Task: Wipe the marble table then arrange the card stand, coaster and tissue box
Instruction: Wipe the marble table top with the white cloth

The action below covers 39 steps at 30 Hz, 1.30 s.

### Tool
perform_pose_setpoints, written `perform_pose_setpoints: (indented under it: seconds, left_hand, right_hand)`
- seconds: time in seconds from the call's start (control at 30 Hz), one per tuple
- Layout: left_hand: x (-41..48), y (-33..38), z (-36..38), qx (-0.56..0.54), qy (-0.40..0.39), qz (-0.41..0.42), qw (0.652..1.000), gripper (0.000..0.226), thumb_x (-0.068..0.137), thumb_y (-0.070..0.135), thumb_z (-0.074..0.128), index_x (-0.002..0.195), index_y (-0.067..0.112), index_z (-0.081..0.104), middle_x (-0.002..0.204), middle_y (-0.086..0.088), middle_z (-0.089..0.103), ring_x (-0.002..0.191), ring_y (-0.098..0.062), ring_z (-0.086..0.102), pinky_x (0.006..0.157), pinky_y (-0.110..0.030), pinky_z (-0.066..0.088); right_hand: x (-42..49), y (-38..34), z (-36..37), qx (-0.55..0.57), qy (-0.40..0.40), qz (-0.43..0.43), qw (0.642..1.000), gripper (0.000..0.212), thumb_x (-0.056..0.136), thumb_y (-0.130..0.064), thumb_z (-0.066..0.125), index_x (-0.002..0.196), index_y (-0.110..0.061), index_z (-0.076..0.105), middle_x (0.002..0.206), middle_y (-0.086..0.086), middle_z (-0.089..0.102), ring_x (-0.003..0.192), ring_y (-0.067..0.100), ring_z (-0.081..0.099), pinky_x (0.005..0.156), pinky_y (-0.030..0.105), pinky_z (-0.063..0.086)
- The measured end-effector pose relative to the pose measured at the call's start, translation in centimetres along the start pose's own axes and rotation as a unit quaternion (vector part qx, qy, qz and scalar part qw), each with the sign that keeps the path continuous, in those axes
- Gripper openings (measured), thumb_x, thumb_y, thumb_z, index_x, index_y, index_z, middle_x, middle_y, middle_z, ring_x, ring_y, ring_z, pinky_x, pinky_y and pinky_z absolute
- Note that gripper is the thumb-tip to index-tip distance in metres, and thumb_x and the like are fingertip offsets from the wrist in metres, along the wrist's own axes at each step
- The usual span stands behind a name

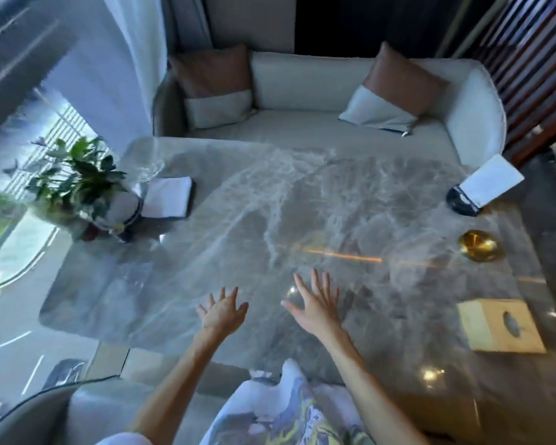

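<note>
Marble tabletop (270, 203) awaits wiping: both hands, left (222, 311) and right (315, 303), hover with splayed, empty fingers, so fetching the folded cloth (169, 197) seems next.

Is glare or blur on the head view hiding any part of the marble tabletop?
Head view: an orange streak of glare crosses the grey marble table; bright spots near the tan wooden tissue box; the green potted plant is motion-smeared; wide-angle bending at edges.
</note>
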<state>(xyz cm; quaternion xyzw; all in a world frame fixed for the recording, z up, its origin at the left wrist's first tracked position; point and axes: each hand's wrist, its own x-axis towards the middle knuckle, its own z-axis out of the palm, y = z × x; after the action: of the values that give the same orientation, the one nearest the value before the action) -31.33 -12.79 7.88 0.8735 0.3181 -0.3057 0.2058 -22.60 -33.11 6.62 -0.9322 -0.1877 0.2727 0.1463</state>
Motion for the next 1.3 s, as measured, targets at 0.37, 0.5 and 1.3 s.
perform_pose_setpoints:
  seconds: [0.37,0.5,1.3]
  left_hand:
    - [-0.3,-7.7,-1.7,-0.107,0.106,-0.075,0.986,0.053,0.097,0.04,0.039,0.146,0.021,0.038,0.148,-0.006,0.046,0.136,-0.028,0.041,0.111,-0.046,0.031]
    - [1.6,-9.9,-5.1,-0.201,0.156,-0.099,0.962,0.047,0.098,0.036,0.041,0.14,0.015,0.045,0.14,-0.011,0.054,0.129,-0.029,0.05,0.104,-0.038,0.039]
    - [36.2,-18.9,-18.3,-0.799,-0.005,-0.254,0.545,0.044,0.092,0.021,0.056,0.132,0.004,0.05,0.125,-0.014,0.062,0.115,-0.034,0.062,0.097,-0.046,0.052]
  right_hand:
    - [4.4,-7.8,1.0,-0.049,-0.113,-0.126,0.984,0.081,0.089,-0.075,0.033,0.154,-0.041,-0.001,0.164,0.002,-0.017,0.15,0.028,-0.022,0.12,0.054,-0.009]
    - [7.5,-11.8,-0.7,-0.073,-0.103,-0.155,0.98,0.081,0.09,-0.072,0.034,0.155,-0.038,-0.001,0.165,0.003,-0.01,0.151,0.028,-0.017,0.12,0.052,-0.008]
    - [35.8,-38.4,6.9,-0.122,-0.221,-0.044,0.967,0.077,0.092,-0.013,0.044,0.157,-0.025,0.003,0.165,0.006,-0.005,0.153,0.027,-0.003,0.123,0.045,0.009]
